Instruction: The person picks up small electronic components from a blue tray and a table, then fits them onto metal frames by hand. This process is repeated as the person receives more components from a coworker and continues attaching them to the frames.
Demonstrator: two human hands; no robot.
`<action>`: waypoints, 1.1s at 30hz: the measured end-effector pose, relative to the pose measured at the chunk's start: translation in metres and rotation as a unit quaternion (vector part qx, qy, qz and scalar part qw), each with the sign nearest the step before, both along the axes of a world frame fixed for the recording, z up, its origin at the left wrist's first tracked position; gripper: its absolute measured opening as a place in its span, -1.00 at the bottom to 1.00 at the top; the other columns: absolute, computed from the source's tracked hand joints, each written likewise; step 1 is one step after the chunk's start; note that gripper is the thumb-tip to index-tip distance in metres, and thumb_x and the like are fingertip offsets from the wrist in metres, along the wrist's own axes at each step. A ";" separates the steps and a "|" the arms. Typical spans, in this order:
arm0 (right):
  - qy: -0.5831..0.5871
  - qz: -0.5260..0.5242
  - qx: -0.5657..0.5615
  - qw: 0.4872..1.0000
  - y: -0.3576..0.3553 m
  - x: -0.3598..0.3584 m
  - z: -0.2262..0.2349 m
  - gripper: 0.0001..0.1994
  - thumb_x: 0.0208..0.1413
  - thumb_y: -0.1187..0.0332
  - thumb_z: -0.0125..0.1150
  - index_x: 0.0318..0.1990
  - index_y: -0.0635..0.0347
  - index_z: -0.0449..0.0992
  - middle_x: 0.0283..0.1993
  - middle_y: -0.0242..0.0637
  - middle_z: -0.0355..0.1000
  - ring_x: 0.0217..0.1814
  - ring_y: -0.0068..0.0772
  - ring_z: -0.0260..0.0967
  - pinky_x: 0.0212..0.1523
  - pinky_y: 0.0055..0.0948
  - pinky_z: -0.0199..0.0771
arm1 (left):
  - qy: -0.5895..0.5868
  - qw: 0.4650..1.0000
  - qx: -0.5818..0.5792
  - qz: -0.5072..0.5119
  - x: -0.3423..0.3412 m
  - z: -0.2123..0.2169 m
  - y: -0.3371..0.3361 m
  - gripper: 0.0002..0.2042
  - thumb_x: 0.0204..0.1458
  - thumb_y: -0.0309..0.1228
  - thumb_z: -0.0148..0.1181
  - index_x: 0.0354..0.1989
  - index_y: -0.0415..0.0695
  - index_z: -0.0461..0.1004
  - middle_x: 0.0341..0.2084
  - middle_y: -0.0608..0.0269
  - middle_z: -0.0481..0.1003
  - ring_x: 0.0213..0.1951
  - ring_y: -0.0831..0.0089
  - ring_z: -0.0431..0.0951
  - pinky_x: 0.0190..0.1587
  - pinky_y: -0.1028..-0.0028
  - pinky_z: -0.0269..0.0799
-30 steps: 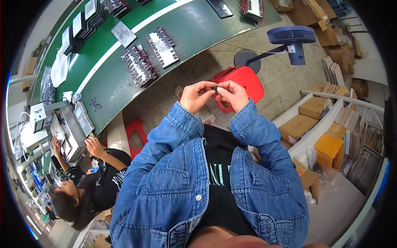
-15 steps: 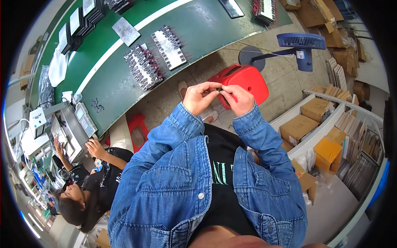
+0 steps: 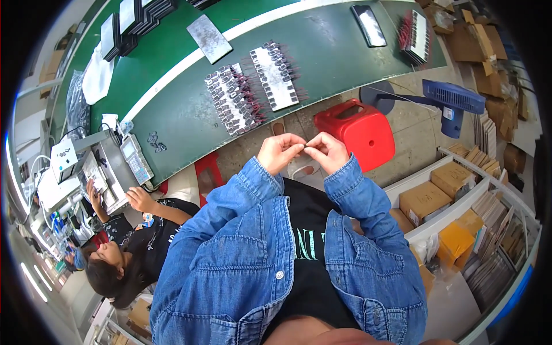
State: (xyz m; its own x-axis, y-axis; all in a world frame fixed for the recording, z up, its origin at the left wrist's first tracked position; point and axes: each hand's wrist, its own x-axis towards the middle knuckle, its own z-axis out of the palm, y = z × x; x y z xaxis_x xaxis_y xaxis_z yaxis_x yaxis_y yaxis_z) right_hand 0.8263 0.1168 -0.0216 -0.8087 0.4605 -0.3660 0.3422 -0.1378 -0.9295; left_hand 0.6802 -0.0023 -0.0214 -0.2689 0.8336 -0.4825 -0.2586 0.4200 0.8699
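My left hand point(image 3: 280, 152) and my right hand point(image 3: 328, 152) meet in front of my chest, past the table's near edge. Thumb and forefinger are pinched together on each, and the fingertips nearly touch. Whatever sits between them is hidden or too small to name. Beyond them on the green table point(image 3: 184, 146) lies a light board point(image 3: 275, 80) lined with small dark parts and thin red wires. Left of it is a stack of similar boards point(image 3: 231, 100). A few small dark pieces point(image 3: 155, 142) lie farther left.
A red plastic stool point(image 3: 359, 135) and a blue fan point(image 3: 454, 100) stand beyond my right hand. Shelving with cardboard boxes point(image 3: 425, 198) is at the right. To the left, a person point(image 3: 155, 230) works at a bench device point(image 3: 135, 158). A dark flat panel point(image 3: 368, 26) lies on the table.
The view has shifted, so the table and stool appear farther right and lower. My hands stay pinched together; a small dark piece seen between the fingertips before no longer shows.
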 end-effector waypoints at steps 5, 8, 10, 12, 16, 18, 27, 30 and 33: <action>-0.067 -0.028 -0.095 0.993 -0.011 -0.029 -0.024 -0.88 -0.04 0.54 0.21 -0.32 0.26 0.42 -0.39 -0.33 0.45 -0.35 -0.57 0.43 -0.28 -0.52 0.47 | 0.070 0.996 -0.045 -0.021 -0.020 -0.017 -0.013 -0.84 0.05 -0.51 0.15 -0.21 -0.31 0.46 -0.39 0.28 0.53 -0.33 0.61 0.51 -0.23 0.59 0.46; -0.083 -0.028 -0.051 0.995 -0.006 -0.039 -0.025 -0.91 -0.02 0.56 0.16 -0.33 0.25 0.41 -0.39 -0.30 0.42 -0.35 -0.52 0.43 -0.28 -0.49 0.46 | 0.050 0.997 -0.059 -0.019 -0.030 -0.028 -0.005 -0.83 0.04 -0.50 0.16 -0.22 -0.31 0.46 -0.39 0.27 0.53 -0.34 0.61 0.52 -0.24 0.59 0.46; -0.076 -0.037 -0.024 0.996 -0.004 -0.046 -0.023 -0.91 -0.02 0.56 0.15 -0.34 0.25 0.40 -0.38 -0.29 0.41 -0.33 -0.48 0.43 -0.27 -0.48 0.46 | 0.002 0.998 -0.057 -0.016 -0.035 -0.035 0.000 -0.83 0.03 -0.50 0.18 -0.23 -0.31 0.47 -0.40 0.27 0.53 -0.35 0.61 0.52 -0.24 0.58 0.47; -0.052 -0.056 0.036 0.996 -0.003 -0.048 -0.022 -0.92 -0.01 0.58 0.11 -0.34 0.24 0.39 -0.37 -0.26 0.39 -0.29 -0.42 0.43 -0.24 -0.47 0.45 | -0.011 0.998 -0.067 -0.016 -0.033 -0.041 0.006 -0.83 0.02 -0.51 0.18 -0.23 -0.31 0.47 -0.39 0.26 0.53 -0.35 0.61 0.52 -0.25 0.58 0.47; -0.048 0.024 0.212 0.976 0.007 -0.033 -0.040 -0.93 -0.01 0.57 0.09 -0.36 0.24 0.35 -0.34 -0.25 0.39 -0.20 -0.34 0.42 -0.18 -0.44 0.43 | -0.001 0.997 -0.073 -0.004 -0.021 -0.066 0.014 -0.84 0.02 -0.52 0.18 -0.23 -0.31 0.47 -0.40 0.25 0.53 -0.35 0.60 0.52 -0.26 0.57 0.47; -0.045 -0.003 0.211 0.976 0.004 -0.027 -0.045 -0.90 -0.01 0.55 0.10 -0.30 0.23 0.38 -0.30 -0.23 0.40 -0.16 -0.33 0.41 -0.13 -0.42 0.41 | 0.029 0.997 -0.066 0.015 -0.009 -0.066 0.017 -0.85 0.02 -0.54 0.17 -0.24 -0.31 0.47 -0.41 0.25 0.53 -0.36 0.58 0.52 -0.27 0.57 0.47; -0.084 -0.257 0.215 0.938 0.125 0.192 -0.243 -0.57 0.03 0.39 0.20 0.07 0.27 0.33 0.08 -0.12 0.31 0.13 -0.23 0.24 0.14 -0.35 0.24 | 0.113 0.970 -0.137 0.167 0.062 -0.054 0.013 -0.86 0.06 -0.57 0.10 -0.21 -0.28 0.44 -0.43 0.31 0.50 -0.38 0.59 0.50 -0.27 0.58 0.46; -0.105 -0.317 0.063 0.940 0.198 0.355 -0.386 -0.42 0.03 0.39 0.25 0.21 0.20 0.18 0.12 -0.11 0.30 0.07 -0.28 0.31 0.06 -0.32 0.35 | 0.073 0.972 -0.124 0.183 0.098 -0.080 0.016 -0.85 0.07 -0.56 0.09 -0.18 -0.26 0.43 -0.42 0.33 0.49 -0.37 0.60 0.50 -0.26 0.58 0.46; -0.245 -0.379 0.025 0.892 0.234 0.397 -0.430 -0.30 -0.10 0.32 0.38 0.20 0.21 0.16 0.10 -0.08 0.30 0.05 -0.21 0.30 0.00 -0.29 0.40 | 0.103 0.961 -0.055 0.251 0.092 -0.068 0.039 -0.85 0.04 -0.52 0.13 -0.21 -0.25 0.45 -0.44 0.33 0.49 -0.40 0.63 0.47 -0.30 0.61 0.43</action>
State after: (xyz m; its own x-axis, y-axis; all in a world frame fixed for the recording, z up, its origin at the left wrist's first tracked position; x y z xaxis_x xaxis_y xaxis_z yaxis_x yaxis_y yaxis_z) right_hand 1.2229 0.3510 -0.4514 -0.0075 0.8332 -0.5529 0.5350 -0.4638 -0.7061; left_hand 0.7722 0.0367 -0.0890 -0.7233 0.5203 -0.4540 -0.2806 0.3793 0.8817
